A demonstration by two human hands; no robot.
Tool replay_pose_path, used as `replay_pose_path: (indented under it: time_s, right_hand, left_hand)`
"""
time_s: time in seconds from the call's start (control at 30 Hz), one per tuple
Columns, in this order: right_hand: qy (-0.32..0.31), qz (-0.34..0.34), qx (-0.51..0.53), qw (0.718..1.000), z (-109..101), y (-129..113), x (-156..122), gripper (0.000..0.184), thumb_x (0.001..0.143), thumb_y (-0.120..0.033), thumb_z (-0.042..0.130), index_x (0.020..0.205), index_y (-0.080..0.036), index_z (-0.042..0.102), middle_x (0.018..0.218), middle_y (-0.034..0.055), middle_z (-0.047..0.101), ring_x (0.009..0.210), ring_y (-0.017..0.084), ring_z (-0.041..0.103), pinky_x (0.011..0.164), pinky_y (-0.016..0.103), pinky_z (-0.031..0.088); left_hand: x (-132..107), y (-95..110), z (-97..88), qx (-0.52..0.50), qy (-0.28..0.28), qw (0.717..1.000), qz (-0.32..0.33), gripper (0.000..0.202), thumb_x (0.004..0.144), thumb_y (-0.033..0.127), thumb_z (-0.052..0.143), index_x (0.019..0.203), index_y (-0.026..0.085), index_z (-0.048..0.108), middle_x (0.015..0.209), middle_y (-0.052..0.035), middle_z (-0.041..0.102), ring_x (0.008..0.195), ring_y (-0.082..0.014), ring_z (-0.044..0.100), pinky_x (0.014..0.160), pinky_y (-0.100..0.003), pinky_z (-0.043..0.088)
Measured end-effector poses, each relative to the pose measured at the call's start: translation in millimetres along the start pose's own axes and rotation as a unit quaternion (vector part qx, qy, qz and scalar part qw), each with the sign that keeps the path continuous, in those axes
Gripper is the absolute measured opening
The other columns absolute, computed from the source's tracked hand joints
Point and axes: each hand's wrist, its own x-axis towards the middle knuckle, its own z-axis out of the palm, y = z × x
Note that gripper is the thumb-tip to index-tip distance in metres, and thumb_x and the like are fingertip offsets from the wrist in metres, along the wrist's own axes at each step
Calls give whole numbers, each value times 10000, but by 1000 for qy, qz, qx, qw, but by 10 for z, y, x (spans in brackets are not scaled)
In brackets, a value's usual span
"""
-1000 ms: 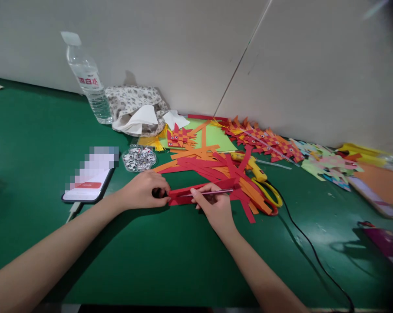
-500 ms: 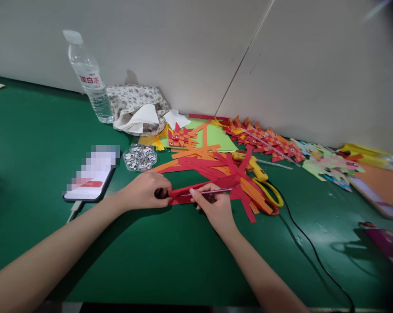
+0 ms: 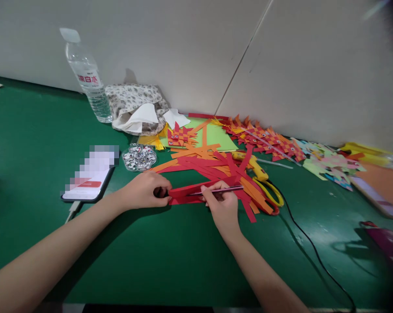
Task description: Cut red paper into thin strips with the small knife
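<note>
My left hand (image 3: 144,191) lies on the green table (image 3: 170,261), fingers curled and pinching the left end of a folded red paper strip (image 3: 186,193). My right hand (image 3: 224,206) is closed round a thin pen-like tool (image 3: 216,189), whose tip rests along the strip's top edge. Behind the strip lies a heap of red and orange paper strips (image 3: 216,167).
A phone (image 3: 90,178) on a cable lies at the left, beside a dish of googly eyes (image 3: 139,157). Water bottle (image 3: 87,80), patterned pouch (image 3: 134,106), yellow glue gun (image 3: 253,167), yellow scissors (image 3: 271,193), black cord (image 3: 313,256) and woven paper figures (image 3: 264,139) crowd the back and right.
My right hand and the tool have slid a little to the right along the red strip. My left hand still pins the strip's left end.
</note>
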Motion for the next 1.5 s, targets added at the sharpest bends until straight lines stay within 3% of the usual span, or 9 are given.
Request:
replay_pose_path:
  time_s: [0.07,0.27,0.43,0.6,0.8,1.1,1.3,1.5]
  right_hand:
    - [8,-9,6,1000,6,-18,-12,302,781,-393,703,637,-206,513,515,-22,597,447,110,519,441,216,405]
    - [-86,-8,0,996,71,-85,-46,277,753,-405,735,641,-195,592,582,18,685,438,112,556,430,221,446]
    - [-104,7,2,995,98,-95,-36,268,744,-407,744,669,-189,607,617,22,705,450,110,569,442,220,476]
    - [-83,20,11,996,84,-63,-20,274,751,-403,735,668,-191,581,585,20,681,460,125,587,461,236,490]
    - [-24,-20,7,999,31,-17,-14,293,776,-386,712,638,-210,523,526,-17,583,465,122,533,454,237,432]
    - [-118,6,21,993,71,-80,-32,260,745,-408,745,671,-195,615,612,19,688,473,117,570,456,230,449]
    - [-123,13,11,992,73,-86,-33,251,739,-392,746,673,-197,604,613,17,690,479,119,576,473,236,461]
    - [-85,-12,-2,996,64,-63,-38,285,781,-386,705,629,-207,544,556,-6,616,466,115,513,457,239,399]
  left_hand:
    - [3,-2,3,-2,0,1000,-1,97,772,235,612,751,164,675,621,28,617,562,-86,542,549,-212,360]
    - [7,-17,15,-19,1,1000,-9,77,758,226,629,761,167,678,612,37,610,547,-76,537,540,-200,359]
    - [15,-19,16,-19,3,1000,-9,67,752,211,625,755,168,677,608,40,606,543,-72,536,537,-194,358]
    - [14,-20,8,-17,-1,1000,-9,80,760,228,622,746,165,669,612,32,611,544,-77,541,535,-193,367]
    - [14,-35,13,-19,-1,1000,-6,102,770,247,616,747,166,674,616,24,614,545,-83,542,529,-195,374]
    - [12,-29,-1,-28,-2,1000,-7,95,769,235,622,756,164,684,618,28,616,544,-76,545,531,-188,372]
    - [16,-54,1,-29,2,1000,1,100,777,236,621,776,169,695,623,22,627,548,-79,553,534,-184,383]
    - [13,-57,8,-35,1,999,-6,106,778,251,631,775,165,693,626,18,629,543,-79,556,524,-181,388]
